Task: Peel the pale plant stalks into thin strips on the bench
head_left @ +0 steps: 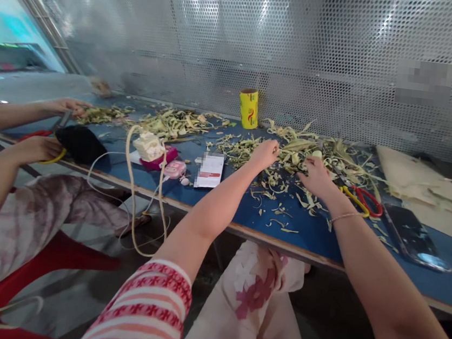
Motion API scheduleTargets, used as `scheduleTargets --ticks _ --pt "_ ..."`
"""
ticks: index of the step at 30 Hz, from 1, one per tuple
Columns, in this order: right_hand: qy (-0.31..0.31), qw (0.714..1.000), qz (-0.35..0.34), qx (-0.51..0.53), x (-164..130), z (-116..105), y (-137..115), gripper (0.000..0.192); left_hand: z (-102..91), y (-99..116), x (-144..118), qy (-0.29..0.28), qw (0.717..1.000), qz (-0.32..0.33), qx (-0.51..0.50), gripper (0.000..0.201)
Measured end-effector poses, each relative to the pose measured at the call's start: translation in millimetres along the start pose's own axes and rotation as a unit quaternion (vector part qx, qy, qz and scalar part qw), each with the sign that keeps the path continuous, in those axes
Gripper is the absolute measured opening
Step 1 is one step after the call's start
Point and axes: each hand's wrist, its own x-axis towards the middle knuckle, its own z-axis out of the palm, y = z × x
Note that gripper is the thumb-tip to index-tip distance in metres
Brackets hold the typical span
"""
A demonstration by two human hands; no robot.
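My left hand (265, 153) is closed, its fingers curled over the pile of dried, pale green leaf strips (294, 147); whatever it may hold is hidden. Beside it, my right hand (316, 174) reaches into the same pile, thumb and fingers apart. A small pale green piece (316, 153) shows by its fingertips; I cannot tell if it is gripped. Just right of that hand lie scissors with red and yellow handles (365, 201), blades pointing toward the leaves. Loose leaf scraps (275, 183) are scattered on the blue table (283, 236) below both hands.
A yellow cylinder (249, 109) stands by the perforated metal panel (305, 48). Phones lie at left (210, 170) and right (416, 237), near pale sheets (431, 193). Pink cases (157, 159) and a cable (134, 202) sit left. A co-worker's hands (38, 149) hold scissors at another leaf pile (174, 124).
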Motion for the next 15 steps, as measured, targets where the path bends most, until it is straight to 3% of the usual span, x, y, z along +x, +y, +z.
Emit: scheduleTargets --ticks 4,9,15 --pt "0.043 0.998 0.002 0.036 3.1 0.3 3.9 0.053 -4.7 -7.0 2.1 0.064 0.994 -0.064 -0.063 0.015" --pt "0.067 0.996 0.012 0.056 7.0 -1.0 5.4 0.053 -5.1 -19.6 7.0 0.142 0.964 -0.162 -0.153 0.016" --pt "0.109 0.99 0.009 0.087 10.4 0.9 9.4 0.057 -4.7 -19.7 7.5 0.157 0.962 -0.155 -0.159 0.015"
